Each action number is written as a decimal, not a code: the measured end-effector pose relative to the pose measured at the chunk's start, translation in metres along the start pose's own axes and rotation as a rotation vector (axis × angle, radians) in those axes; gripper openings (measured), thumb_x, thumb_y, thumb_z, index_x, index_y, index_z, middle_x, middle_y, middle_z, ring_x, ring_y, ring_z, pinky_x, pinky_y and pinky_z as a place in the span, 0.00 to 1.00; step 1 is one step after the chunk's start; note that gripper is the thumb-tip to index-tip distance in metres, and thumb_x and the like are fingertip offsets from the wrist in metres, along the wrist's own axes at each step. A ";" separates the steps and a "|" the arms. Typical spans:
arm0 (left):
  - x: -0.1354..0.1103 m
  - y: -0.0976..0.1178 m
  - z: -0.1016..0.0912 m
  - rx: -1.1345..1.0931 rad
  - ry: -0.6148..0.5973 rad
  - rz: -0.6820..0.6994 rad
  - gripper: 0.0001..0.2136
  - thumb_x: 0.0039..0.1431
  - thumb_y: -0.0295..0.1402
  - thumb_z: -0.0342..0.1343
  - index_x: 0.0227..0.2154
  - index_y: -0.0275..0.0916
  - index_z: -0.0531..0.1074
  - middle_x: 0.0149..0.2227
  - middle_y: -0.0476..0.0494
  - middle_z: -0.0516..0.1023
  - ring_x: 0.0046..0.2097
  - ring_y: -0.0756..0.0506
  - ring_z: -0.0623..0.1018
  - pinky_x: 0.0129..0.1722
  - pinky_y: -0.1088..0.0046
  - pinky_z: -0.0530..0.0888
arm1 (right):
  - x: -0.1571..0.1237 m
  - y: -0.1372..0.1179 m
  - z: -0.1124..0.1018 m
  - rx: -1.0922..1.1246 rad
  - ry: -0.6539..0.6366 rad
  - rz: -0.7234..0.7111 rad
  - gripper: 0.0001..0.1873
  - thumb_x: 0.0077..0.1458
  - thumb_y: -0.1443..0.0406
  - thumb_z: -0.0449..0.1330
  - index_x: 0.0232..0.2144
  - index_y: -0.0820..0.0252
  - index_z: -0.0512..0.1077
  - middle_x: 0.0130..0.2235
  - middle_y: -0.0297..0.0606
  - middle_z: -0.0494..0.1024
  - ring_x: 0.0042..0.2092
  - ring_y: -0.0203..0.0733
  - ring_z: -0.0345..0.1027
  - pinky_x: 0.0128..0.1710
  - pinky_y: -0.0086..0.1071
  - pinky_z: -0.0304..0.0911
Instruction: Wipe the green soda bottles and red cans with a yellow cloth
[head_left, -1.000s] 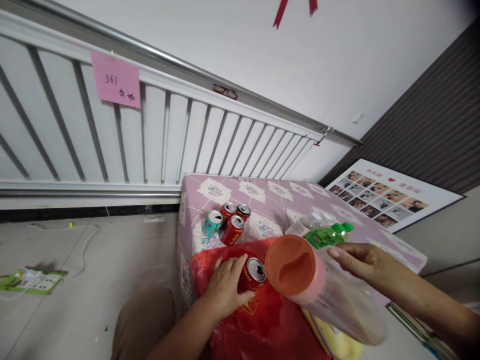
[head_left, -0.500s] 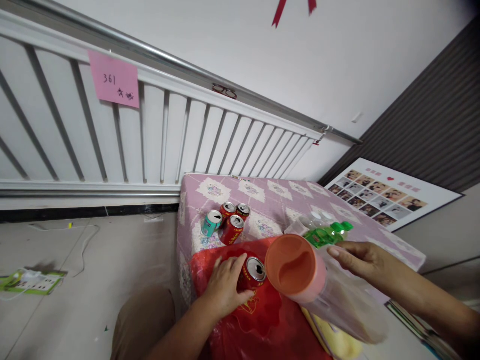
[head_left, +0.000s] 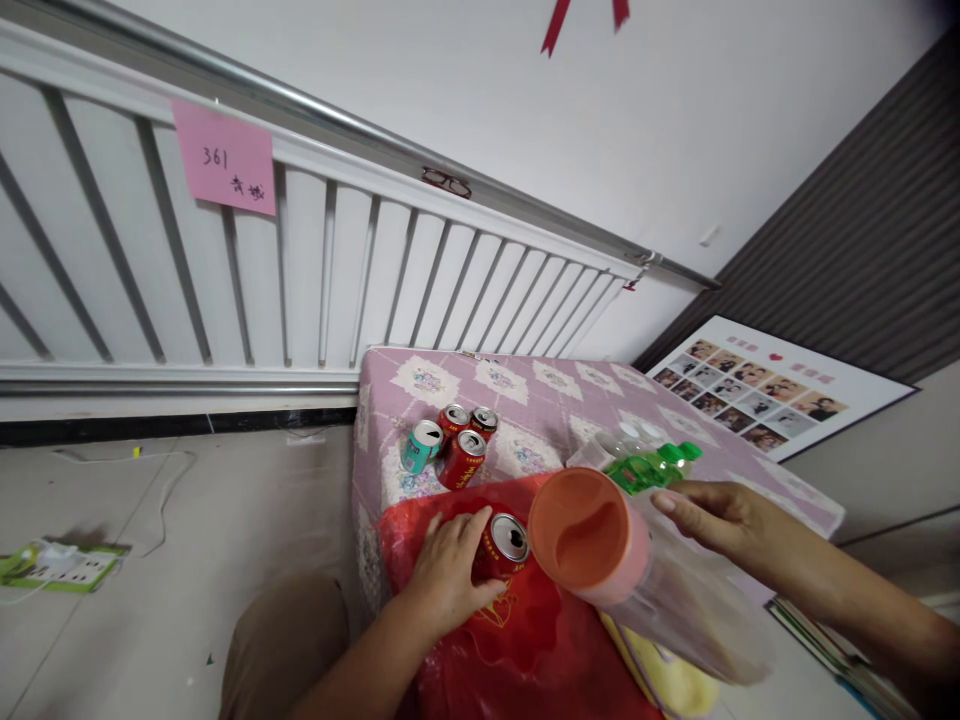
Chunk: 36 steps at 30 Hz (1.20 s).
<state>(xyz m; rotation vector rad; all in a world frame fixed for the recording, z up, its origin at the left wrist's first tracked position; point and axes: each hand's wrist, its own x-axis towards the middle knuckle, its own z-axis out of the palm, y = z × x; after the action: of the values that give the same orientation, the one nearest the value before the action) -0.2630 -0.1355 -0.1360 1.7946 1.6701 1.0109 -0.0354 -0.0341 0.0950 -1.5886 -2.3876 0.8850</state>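
At bottom centre, your left hand clasps an open red can; your right hand grips a clear, orange-topped jug.

red can: opened, upright | translucent orange-topped jug: tilted, top near can

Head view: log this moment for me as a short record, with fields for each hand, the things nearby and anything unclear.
Left hand: curled around a red can, top opened
Right hand: holds a translucent jug, its orange top facing the can
Beneath the can: red plastic sheet and red wavy-edged dish
Other cans: four, grouped, one of them teal
Beyond the jug: green bottles
Unclear: the jug's contents
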 end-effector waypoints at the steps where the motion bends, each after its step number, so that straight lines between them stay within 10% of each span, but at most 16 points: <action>1: 0.000 0.000 0.000 0.001 0.002 0.003 0.41 0.49 0.37 0.66 0.65 0.42 0.54 0.62 0.34 0.68 0.63 0.35 0.68 0.66 0.41 0.55 | -0.001 0.000 0.000 0.007 -0.004 -0.004 0.29 0.45 0.38 0.61 0.20 0.58 0.68 0.22 0.29 0.59 0.27 0.37 0.51 0.27 0.31 0.54; 36: 0.000 0.001 -0.001 0.004 -0.008 -0.004 0.41 0.50 0.38 0.66 0.65 0.41 0.55 0.62 0.33 0.69 0.62 0.35 0.68 0.66 0.42 0.56 | 0.002 -0.005 -0.001 -0.035 -0.013 -0.045 0.31 0.47 0.37 0.58 0.19 0.57 0.63 0.24 0.28 0.54 0.28 0.37 0.47 0.27 0.30 0.49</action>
<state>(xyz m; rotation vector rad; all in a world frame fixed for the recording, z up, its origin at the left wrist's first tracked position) -0.2635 -0.1360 -0.1346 1.7945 1.6714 0.9979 -0.0392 -0.0335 0.0985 -1.5399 -2.4508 0.8519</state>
